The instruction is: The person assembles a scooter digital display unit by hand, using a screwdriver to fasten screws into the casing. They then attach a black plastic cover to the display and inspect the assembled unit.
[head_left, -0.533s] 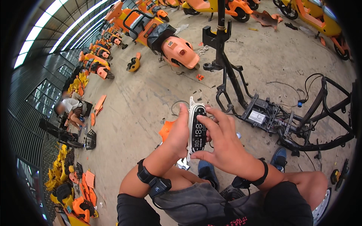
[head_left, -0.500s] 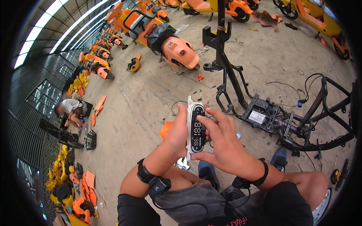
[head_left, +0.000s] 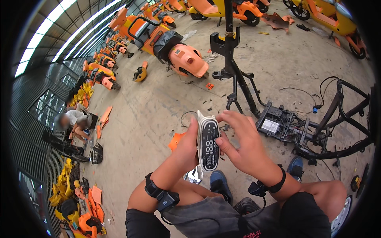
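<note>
An oval scooter display panel, with a dark face and a pale rim, is held upright in front of me above my knees. Its left side lies against the palm and thumb of my left hand, which is closed round it; those fingers are mostly hidden behind it. My right hand grips from the other side, its thumb at the panel's right edge. The right forefinger is bent near the top corner, and the remaining fingers are partly out of sight.
A bare black scooter frame with an exposed controller box lies at right. An orange scooter stands ahead. At far left a person sits near a black basket and piled yellow panels. An orange part lies beyond my left hand.
My right forefinger has come off the panel's face toward its top corner. The right thumb has moved up from the lower end to the right edge. The panel sits slightly lower, its face turned more upward.
</note>
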A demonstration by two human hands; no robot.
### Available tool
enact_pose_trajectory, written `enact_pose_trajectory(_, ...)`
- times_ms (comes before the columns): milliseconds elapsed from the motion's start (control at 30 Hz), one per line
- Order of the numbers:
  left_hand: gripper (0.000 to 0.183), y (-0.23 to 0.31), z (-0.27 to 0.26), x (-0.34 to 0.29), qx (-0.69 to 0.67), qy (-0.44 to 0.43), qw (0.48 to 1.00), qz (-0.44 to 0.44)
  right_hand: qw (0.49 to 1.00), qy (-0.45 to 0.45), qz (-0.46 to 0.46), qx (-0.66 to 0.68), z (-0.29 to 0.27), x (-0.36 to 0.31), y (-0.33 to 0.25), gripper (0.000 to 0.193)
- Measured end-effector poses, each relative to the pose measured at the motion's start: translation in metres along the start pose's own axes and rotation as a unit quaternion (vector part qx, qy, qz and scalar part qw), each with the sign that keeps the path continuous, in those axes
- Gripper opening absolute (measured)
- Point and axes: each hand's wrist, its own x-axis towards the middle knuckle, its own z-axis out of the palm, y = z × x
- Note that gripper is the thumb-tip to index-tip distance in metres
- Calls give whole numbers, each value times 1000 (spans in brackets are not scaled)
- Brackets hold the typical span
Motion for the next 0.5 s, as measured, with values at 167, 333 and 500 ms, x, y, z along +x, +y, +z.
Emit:
enact_pose_trajectory(167, 77, -1, -2, -9, 256, -145, 951, 97, 989, -24, 79, 124, -9, 1, 3, 61)
enact_pose_trajectory(333, 45, 9, 16, -19, 363, -101, 925, 44, 963, -94, 99, 233, -17, 2, -2, 48)
enact_pose_trajectory(500, 22, 1, 16, -20, 388, -101, 915, 53, 955, -89, 88, 270, -14, -2, -2, 42)
